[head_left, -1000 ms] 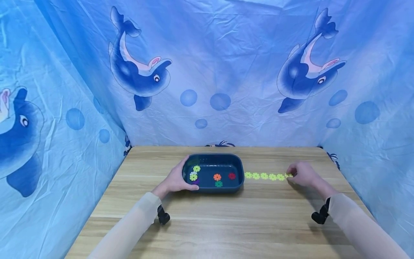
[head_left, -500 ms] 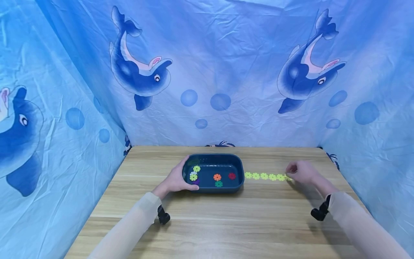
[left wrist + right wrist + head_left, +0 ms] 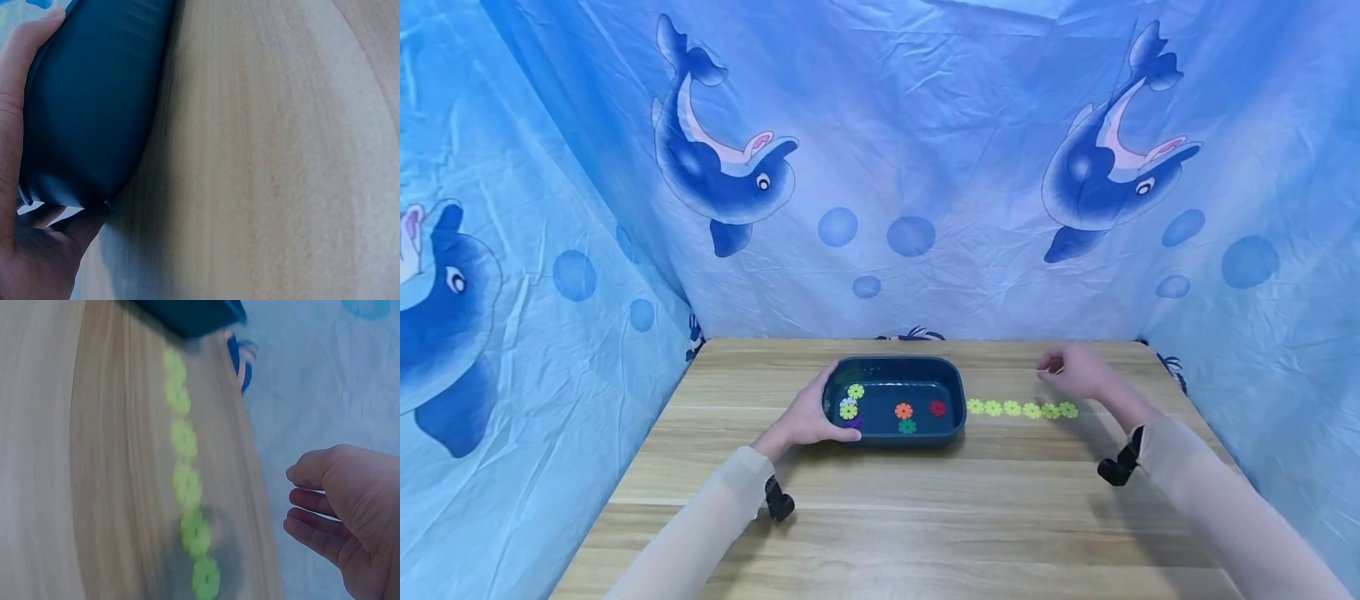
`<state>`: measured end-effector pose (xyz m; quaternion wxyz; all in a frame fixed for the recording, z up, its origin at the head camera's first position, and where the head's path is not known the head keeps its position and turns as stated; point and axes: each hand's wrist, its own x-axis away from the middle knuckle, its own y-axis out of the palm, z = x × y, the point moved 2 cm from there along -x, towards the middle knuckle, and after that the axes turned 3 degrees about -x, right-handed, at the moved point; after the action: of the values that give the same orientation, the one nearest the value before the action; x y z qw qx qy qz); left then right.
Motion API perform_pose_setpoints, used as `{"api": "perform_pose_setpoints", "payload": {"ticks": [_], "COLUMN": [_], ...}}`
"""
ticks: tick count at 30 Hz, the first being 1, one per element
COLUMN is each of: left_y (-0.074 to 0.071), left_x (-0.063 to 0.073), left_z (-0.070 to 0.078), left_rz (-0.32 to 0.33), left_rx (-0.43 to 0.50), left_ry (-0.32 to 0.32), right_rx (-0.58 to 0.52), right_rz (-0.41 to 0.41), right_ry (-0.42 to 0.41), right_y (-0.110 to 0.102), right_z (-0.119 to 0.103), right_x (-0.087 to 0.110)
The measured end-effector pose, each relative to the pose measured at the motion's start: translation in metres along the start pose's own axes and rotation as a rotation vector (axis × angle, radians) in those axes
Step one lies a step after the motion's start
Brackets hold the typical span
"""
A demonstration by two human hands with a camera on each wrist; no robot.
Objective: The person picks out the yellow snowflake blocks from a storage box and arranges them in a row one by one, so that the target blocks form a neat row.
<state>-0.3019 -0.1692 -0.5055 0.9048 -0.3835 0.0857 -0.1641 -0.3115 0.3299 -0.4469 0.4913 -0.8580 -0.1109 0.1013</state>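
Note:
My left hand (image 3: 809,414) grips the left end of a dark blue plastic basin (image 3: 910,440), thumb along the front rim and fingers around the far side. The left wrist view shows the hand (image 3: 37,250) against the basin's outer wall (image 3: 94,106). Several yellow-green snowflake discs (image 3: 1013,408) lie in a straight row on the table, running right from the basin. Above and behind the row's right end hovers my right hand (image 3: 1078,372), fingers loosely bent. In the right wrist view this hand (image 3: 356,519) has nothing visible between its fingers.
Inside the basin lie yellow-green (image 3: 856,391), orange (image 3: 904,410), red (image 3: 937,408), green (image 3: 907,426), purple (image 3: 854,423) and white snowflake discs. The wooden table (image 3: 925,517) meets a blue dolphin-print curtain (image 3: 880,167) behind and at both sides.
My right hand has let go of the disc at the row's right end and lifted away, back and to the left. That disc now shows whole. The left hand and basin stay put.

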Motion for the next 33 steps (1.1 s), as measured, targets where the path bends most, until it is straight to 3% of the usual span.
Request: {"api": "perform_pose_setpoints", "payload": {"ticks": [14, 27, 33], "left_y": [0.001, 0.001, 0.000], "left_x": [0.000, -0.001, -0.001], "left_z": [-0.002, 0.001, 0.001], "left_rz": [-0.001, -0.007, -0.004], "left_rx": [-0.001, -0.010, 0.005], "left_ry": [0.009, 0.005, -0.001], "right_rx": [-0.028, -0.033, -0.032], "right_rz": [-0.040, -0.066, -0.084], "right_ry": [-0.144, -0.223, -0.218], "right_y": [0.018, 0.033, 0.041], "right_z": [-0.049, -0.099, -0.120], "right_x": [-0.041, -0.069, -0.080]}}
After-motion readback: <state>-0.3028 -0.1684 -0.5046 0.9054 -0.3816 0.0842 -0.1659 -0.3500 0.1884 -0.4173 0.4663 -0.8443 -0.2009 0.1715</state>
